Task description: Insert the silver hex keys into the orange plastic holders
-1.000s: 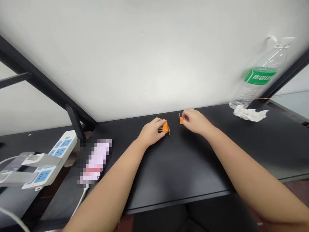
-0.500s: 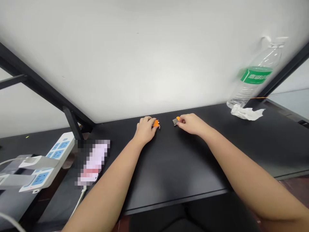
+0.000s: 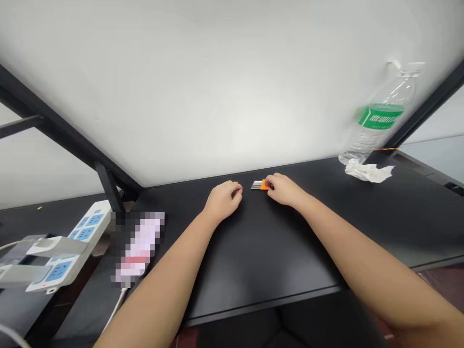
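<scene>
- Orange holder [image 3: 265, 185] with metal rods [image 3: 256, 185]: seen near the back edge of the black desk [image 3: 261, 251], about midway along, rods pointed at the left edge.
- Right hand [image 3: 284, 189]: fingers and thumb brought together on the holder's right end; holder gripped, rods left uncovered. Whether it is lifted or laid flat can't be told.
- Left hand [image 3: 224, 199]: set just left of the rod tips, not touching them; fingers curled, small gap left to the thumb. Orange bit [image 3: 235, 182] glimpsed just behind the fingers; can't be told if it is held.
- Handling, as judged: the holder is best pinched by its orange body, rods kept level and side by side; loose rods could be slid out if it is tipped. Left fingers should be kept clear of the tips, and the orange bit brought into view before any pull or turn.
- Near the left edge: phone [image 3: 139, 246] (blurred out), cable [image 3: 118, 307] attached; left forearm passed close by, so the cable could be snagged.
- Past the left edge: power strip [image 3: 90, 227], grey plugs fitted.
- Back right corner: clear bottle [image 3: 380, 116], green label, stood by the wall; crumpled tissue [image 3: 369, 172] just in front. Both well apart from the hands.
- Between the hands: nothing seen in the way except the rods.
</scene>
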Motion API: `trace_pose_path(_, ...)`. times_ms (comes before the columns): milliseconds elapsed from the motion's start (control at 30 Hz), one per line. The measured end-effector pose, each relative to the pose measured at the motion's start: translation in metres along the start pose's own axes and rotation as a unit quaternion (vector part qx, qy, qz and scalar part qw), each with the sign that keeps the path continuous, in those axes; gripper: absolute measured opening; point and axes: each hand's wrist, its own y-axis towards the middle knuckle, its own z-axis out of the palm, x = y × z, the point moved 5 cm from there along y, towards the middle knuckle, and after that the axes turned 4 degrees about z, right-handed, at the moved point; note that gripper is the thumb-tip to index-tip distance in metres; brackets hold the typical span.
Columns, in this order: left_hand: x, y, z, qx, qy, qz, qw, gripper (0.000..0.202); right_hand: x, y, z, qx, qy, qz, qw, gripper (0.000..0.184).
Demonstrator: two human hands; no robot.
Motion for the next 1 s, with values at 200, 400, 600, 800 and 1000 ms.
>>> trace_pose_path(200, -0.022, -0.005, 0.011, 0.096, 0.005, 0.05, 0.994, 0.047, 0.032, -0.016, 0.011, 0.051, 0.008, -0.095, 0.994, 0.011)
trace_pose_path(400, -0.022, -0.006, 0.015, 0.118, 0.032, 0.043, 0.992, 0.032, 0.053, -0.033, 0.02, 0.108, 0.03, -0.136, 0.984, 0.012)
trace_pose_path(600, -0.017, -0.001, 0.019, 0.144, -0.052, -0.002, 0.988, 0.022, 0.057, -0.038, 0.02, 0.102, -0.012, -0.108, 0.989, 0.02)
trace_pose_path(800, -0.012, -0.005, 0.016, 0.155, -0.094, -0.033, 0.983, 0.039, 0.039, -0.036, 0.001, 0.105, -0.123, -0.012, 0.987, 0.026)
trace_pose_path(1000, -0.01, -0.005, 0.017, 0.104, -0.101, -0.008, 0.989, 0.047, 0.019, -0.03, -0.01, 0.146, -0.174, 0.001, 0.974, 0.011)
